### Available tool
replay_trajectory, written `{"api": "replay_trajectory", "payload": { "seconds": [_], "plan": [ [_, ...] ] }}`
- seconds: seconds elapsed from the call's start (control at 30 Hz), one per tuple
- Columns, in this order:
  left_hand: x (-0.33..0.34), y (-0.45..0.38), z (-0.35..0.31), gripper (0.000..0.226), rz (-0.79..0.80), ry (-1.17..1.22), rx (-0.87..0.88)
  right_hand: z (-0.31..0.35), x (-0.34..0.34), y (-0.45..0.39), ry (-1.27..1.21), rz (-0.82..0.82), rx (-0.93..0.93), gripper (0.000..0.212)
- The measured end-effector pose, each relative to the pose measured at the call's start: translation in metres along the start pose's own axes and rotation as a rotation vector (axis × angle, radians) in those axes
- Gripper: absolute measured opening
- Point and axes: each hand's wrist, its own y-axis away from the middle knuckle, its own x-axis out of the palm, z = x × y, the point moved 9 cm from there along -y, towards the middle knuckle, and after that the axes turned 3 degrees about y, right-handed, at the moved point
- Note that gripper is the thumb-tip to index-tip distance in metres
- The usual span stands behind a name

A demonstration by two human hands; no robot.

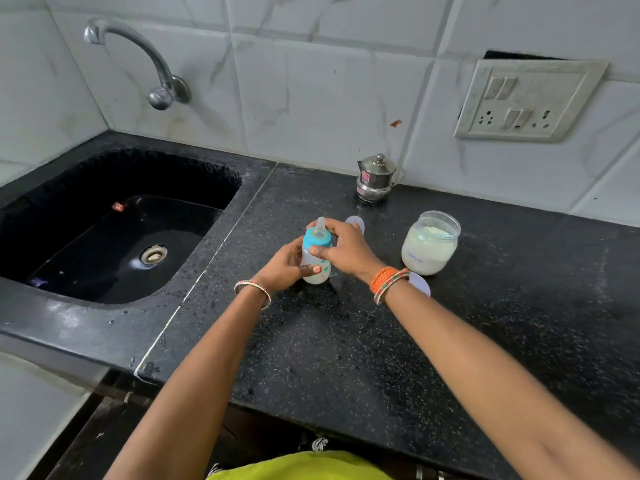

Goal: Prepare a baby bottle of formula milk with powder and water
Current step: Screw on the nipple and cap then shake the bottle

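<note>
Centrally, both hands (317, 258) clasp the baby bottle (316, 256), countertop (346, 341) edges well apart.

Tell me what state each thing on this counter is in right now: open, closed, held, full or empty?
Baby bottle: upright on the counter, blue teat collar on, held by both hands.
Left hand: gripping the bottle body.
Right hand: gripping the collar.
Powder jar: open, lid off, mostly full.
Steel pot: lid on.
Tap: no water running.
Sink: no standing water visible.

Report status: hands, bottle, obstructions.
Left hand grips baby bottle body. Right hand on blue collar. Bottle upright on counter. Open powder jar right, clear.
</note>
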Motion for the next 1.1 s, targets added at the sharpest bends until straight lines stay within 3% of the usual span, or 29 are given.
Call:
{"api": "replay_trajectory", "payload": {
  "seconds": [0.1, 0.2, 0.23, 0.3, 0.43, 0.63, 0.97, 1.1],
  "plan": [
    [-0.001, 0.009, 0.001, 0.048, -0.239, -0.119, 0.09, -0.003, 0.004, 0.019, 0.033, -0.378, 0.064, 0.044],
    [-0.004, 0.025, 0.007, 0.012, -0.583, -0.053, 0.07, 0.01, 0.009, 0.036, 0.028, -0.661, 0.098, 0.043],
    [-0.004, 0.029, 0.007, 0.014, -0.666, -0.074, 0.067, 0.011, 0.012, 0.036, -0.014, -0.659, 0.121, 0.042],
    [-0.006, 0.03, -0.001, 0.004, -0.682, -0.119, 0.087, 0.003, 0.014, 0.022, -0.138, -0.511, 0.163, 0.043],
    [-0.01, 0.026, -0.018, 0.047, -0.624, -0.225, 0.137, -0.01, -0.001, -0.005, -0.263, -0.114, 0.189, 0.038],
    [-0.017, 0.026, -0.058, 0.058, -0.608, -0.106, 0.212, 0.007, -0.043, -0.016, -0.466, 0.211, 0.071, 0.035],
    [-0.015, 0.029, -0.123, 0.054, -0.685, -0.149, 0.348, 0.051, -0.087, -0.017, -0.368, 0.044, -0.097, 0.022],
    [-0.014, 0.023, -0.122, 0.057, -0.596, -0.054, 0.284, 0.071, -0.102, -0.013, -0.301, 0.026, -0.211, 0.023]
  ]
}}
